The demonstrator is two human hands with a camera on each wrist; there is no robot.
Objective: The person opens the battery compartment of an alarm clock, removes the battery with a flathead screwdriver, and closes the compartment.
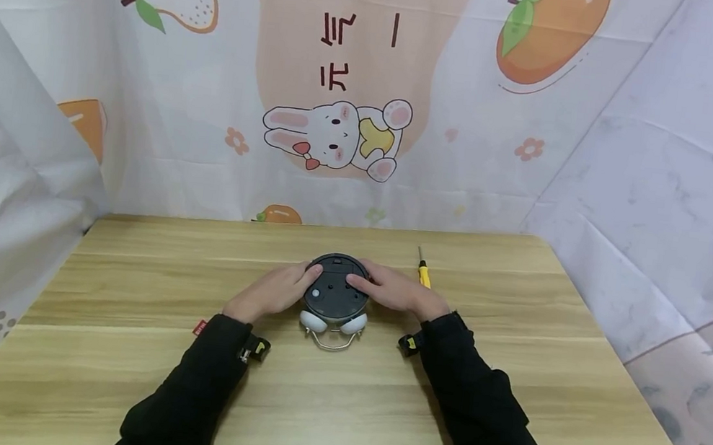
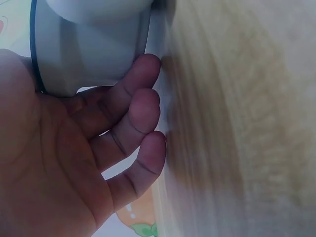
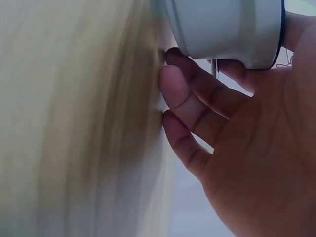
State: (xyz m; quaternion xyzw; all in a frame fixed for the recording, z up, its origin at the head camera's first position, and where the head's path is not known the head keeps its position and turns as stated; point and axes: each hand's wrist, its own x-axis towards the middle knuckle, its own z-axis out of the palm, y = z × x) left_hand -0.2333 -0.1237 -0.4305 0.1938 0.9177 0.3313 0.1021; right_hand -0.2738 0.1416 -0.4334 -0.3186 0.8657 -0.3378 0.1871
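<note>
two hands (image 1: 276,289) (image 1: 394,289) hold the clock (image 1: 336,294), long axis and handle (image 1: 331,349) pointing nearward.

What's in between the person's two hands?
A twin-bell clock, its dark back up, lies between the left hand and the right hand. Both hold it, thumbs on its back; the head view shows this.

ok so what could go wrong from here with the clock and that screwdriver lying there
The clock is held back up, so its front could scuff if pressed or slid against the table. Its white bells and metal handle stick out beyond the grip of the left hand and right hand, so they might catch or bend. The yellow screwdriver lies close to the right hand, so a sideways move could knock it.
</note>
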